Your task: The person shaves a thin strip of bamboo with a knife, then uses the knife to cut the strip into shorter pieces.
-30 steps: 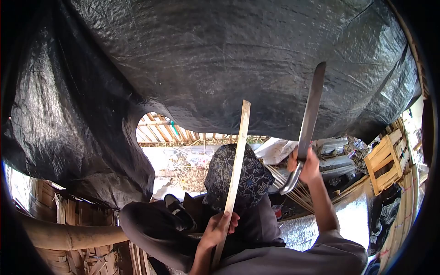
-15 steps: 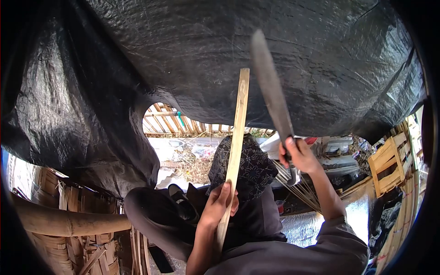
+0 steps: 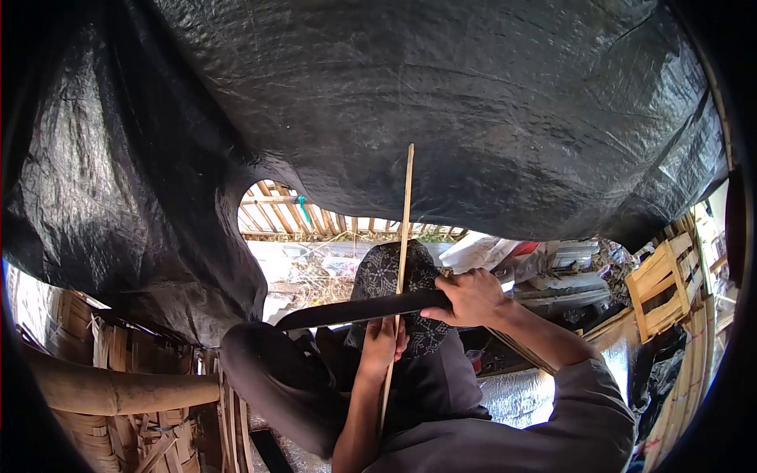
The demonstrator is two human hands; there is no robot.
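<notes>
My left hand (image 3: 380, 348) is closed around the lower part of a long, pale bamboo strip (image 3: 406, 205), which stands almost upright with its narrow edge facing me. In my right hand (image 3: 475, 298) is a machete (image 3: 359, 312), gripped by the handle. Its dark blade points left, lying crosswise over the strip just above my left fingers. Behind the strip, a dark patterned cloth (image 3: 378, 272) covers my knee. The blade's tip reaches over toward my other bent leg (image 3: 280, 386).
A black tarp (image 3: 441, 102) hangs across the front and left. A thick bamboo pole (image 3: 126, 386) runs along the left, above woven bamboo (image 3: 95, 432). At right stands a slatted wooden crate (image 3: 661, 288). A bamboo fence (image 3: 276, 213) shows beyond the tarp.
The machete has come down from its raised, upright position to lie level across the strip. My right hand has moved left. The strip has turned from its broad face to its thin edge.
</notes>
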